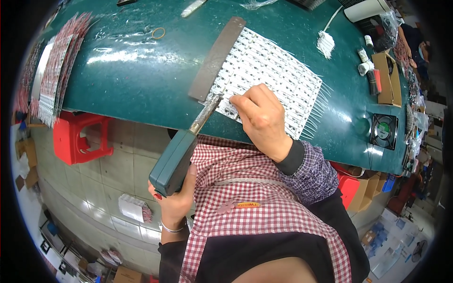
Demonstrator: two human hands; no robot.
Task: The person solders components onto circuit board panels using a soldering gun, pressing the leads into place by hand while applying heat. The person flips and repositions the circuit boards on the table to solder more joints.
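Observation:
My left hand (178, 200) is wrapped round the grip of a dark green soldering gun (173, 158). Its long, stained metal barrel points up and to the right, with the tip at the near left corner of a white circuit board panel (271, 70). Rows of small dark parts cover the panel, and thin white wires (317, 111) stick out along its right side. Just right of the tip, my right hand (262, 118) is closed in a pinch over the panel; what its fingers hold is too small to make out. A flat brown bar (218, 56) lies along the panel's left edge.
Stacked panels with red and white wires (61, 70) stand at the green table's left end. A bundle of white wires (325, 44) lies beyond the panel. To the right are a small black fan (383, 131) and a cardboard box (388, 78). A red stool (78, 137) stands below left.

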